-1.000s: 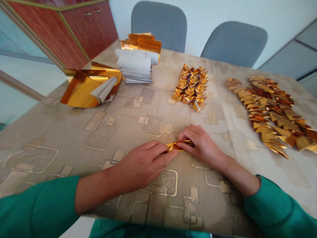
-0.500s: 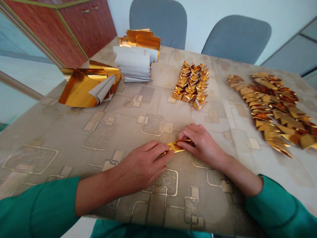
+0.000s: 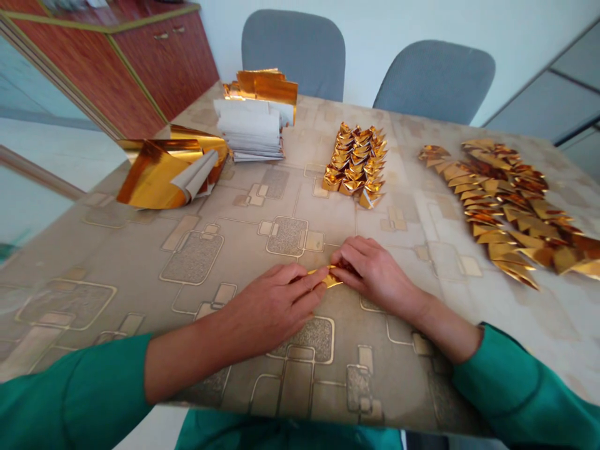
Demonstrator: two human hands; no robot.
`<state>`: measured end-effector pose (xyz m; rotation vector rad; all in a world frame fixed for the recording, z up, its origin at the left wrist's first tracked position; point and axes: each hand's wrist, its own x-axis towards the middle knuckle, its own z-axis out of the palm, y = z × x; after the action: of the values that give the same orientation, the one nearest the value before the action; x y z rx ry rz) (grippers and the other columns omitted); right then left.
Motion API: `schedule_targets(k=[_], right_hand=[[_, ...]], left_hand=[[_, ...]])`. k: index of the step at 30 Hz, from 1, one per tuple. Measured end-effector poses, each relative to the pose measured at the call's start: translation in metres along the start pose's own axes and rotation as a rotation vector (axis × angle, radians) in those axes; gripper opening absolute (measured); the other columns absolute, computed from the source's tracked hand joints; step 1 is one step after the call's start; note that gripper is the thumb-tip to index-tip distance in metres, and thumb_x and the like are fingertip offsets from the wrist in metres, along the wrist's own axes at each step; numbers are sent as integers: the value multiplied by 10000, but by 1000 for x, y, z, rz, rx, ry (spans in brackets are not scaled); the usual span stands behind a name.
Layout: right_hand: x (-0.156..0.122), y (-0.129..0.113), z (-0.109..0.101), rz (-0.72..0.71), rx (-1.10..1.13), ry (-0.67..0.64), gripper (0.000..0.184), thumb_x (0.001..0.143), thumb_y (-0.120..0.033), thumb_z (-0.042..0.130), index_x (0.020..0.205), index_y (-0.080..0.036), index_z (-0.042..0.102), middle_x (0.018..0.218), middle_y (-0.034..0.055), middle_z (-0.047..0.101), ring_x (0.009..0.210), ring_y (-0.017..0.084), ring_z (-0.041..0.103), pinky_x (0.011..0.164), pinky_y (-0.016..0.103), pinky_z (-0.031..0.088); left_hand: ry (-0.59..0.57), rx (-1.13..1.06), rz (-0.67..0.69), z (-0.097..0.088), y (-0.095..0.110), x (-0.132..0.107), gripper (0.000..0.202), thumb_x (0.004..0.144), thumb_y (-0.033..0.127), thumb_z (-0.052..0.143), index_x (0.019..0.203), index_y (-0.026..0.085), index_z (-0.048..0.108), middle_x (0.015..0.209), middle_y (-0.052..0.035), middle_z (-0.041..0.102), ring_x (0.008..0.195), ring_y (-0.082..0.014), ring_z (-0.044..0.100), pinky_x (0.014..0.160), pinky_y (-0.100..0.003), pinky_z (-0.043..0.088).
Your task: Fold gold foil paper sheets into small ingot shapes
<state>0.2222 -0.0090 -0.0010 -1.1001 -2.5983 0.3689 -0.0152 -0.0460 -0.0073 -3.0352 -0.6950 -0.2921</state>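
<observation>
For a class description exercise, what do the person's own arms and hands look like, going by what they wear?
The left sleeve and right sleeve are plain green, each ending short of the wrist. A darker line, seam or crease, crosses each. The left hand and right hand are gloveless; no watch shows.

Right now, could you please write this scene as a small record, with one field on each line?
Worked item: small gold paper piece, partly hidden by the fingers
Left hand: fingers and thumb at its left end
Right hand: fingers and thumb at its right end
Beyond the hands: block of folded gold pieces in rows
Far right: overlapping gold pieces
Far left: curled gold sheets; beside them, white-and-gold paper stack
Surface: patterned table
Background: two grey chairs
</observation>
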Motion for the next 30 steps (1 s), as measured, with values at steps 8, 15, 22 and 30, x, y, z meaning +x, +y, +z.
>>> schedule_targets(k=[8,15,22,30], right_hand=[[-5,-7,9,18,-203,36,193,986,-338,479,933,-175,569,890,73,585,845,222,507,724,336,345],[-8,-14,13,60,-280,63,305,954,-456,503,983,-158,564,958,95,583,880,247,498,725,359,346],[-16,-6,4,50,66,95,186,1015,-298,390,1072,-183,525,1022,89,595,955,227,514,840,369,410],[-20,-6,7,102,76,144,89,894,-175,570,948,-197,503,936,65,594,875,212,522,806,348,431]], left_hand=[[-41,-80,-28,-6,-10,-9,529,951,426,522,1414,179,452,1454,-61,520,1231,-265,492,1173,-529,165],[-82,-156,-9,-12,-13,-11,613,908,392,583,1455,174,410,1493,-103,468,1269,-289,452,1179,-533,179],[-68,-189,49,-12,-19,-12,672,899,402,590,1490,185,356,1522,-116,424,1303,-309,411,1143,-510,265],[-119,-142,104,-17,-23,-13,726,910,465,557,1511,146,302,1553,-127,371,1321,-314,386,1138,-468,277]])
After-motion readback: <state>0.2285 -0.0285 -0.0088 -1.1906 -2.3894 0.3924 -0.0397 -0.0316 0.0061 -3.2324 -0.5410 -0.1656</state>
